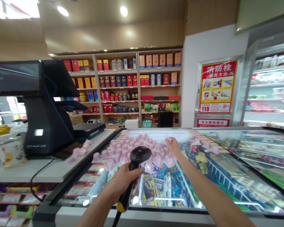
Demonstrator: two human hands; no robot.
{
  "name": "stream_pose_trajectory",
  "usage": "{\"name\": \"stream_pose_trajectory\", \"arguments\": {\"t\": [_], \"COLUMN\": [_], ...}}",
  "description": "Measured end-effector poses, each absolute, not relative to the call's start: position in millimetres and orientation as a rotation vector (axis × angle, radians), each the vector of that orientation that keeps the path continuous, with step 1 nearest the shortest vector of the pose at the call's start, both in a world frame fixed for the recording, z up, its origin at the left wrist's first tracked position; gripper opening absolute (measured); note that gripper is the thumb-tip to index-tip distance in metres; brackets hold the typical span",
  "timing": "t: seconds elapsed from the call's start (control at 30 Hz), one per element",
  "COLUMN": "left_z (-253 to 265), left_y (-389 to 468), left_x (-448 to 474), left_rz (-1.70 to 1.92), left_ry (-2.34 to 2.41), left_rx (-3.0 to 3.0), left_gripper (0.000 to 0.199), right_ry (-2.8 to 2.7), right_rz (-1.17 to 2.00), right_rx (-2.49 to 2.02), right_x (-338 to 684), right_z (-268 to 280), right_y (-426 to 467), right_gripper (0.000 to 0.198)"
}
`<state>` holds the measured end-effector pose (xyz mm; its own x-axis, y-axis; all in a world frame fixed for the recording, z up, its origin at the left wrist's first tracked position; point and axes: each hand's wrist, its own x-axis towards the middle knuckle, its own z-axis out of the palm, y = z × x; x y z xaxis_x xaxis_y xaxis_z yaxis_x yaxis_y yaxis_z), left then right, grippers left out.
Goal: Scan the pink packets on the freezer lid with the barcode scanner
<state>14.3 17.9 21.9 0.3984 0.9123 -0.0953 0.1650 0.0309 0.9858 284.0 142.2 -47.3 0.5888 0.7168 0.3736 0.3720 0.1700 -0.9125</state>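
Note:
My left hand [123, 181] grips a black handheld barcode scanner [138, 156] by its handle, its head pointing toward the far side of the freezer lid. My right hand [173, 145] reaches forward over the glass and closes on one small pink jelly cup at the far edge of a pile of several pink jelly cups [132, 149]. The pile lies on the glass lid of a chest freezer [227, 176]. A few more pink cups [81, 150] lie on the white counter to the left.
A black cash-register terminal [41, 104] stands on the white counter [49, 170] at left, its cable hanging down. Shelves of boxed goods [137, 85] line the back wall. A glass-door cooler [269, 85] stands at right beside a red fire-hydrant poster [217, 86].

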Motion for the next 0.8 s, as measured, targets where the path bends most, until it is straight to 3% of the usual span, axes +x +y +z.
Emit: {"name": "stream_pose_trajectory", "arguments": {"t": [0.2, 0.33, 0.47, 0.6, 0.8], "left_z": [19, 19, 19, 13, 1], "left_y": [21, 25, 29, 33, 41], "left_x": [19, 28, 39, 48, 56], "left_rz": [0.789, 0.763, 0.760, 0.712, 0.685], "left_ry": [1.049, 1.081, 1.103, 1.103, 1.144], "left_rx": [1.452, 1.456, 1.458, 1.489, 1.524], "left_gripper": [0.028, 0.032, 0.032, 0.036, 0.039], "right_ry": [-1.239, -1.209, -1.021, -0.769, -0.781], "right_rz": [0.287, 0.287, 0.183, -0.056, -0.013], "right_rx": [-1.537, -1.451, -1.360, -1.577, -1.731], "right_x": [277, 284, 351, 444, 516], "right_z": [-72, -73, -63, -65, -93], "right_y": [151, 154, 137, 110, 95], "right_gripper": [0.019, 0.028, 0.035, 0.041, 0.030]}}
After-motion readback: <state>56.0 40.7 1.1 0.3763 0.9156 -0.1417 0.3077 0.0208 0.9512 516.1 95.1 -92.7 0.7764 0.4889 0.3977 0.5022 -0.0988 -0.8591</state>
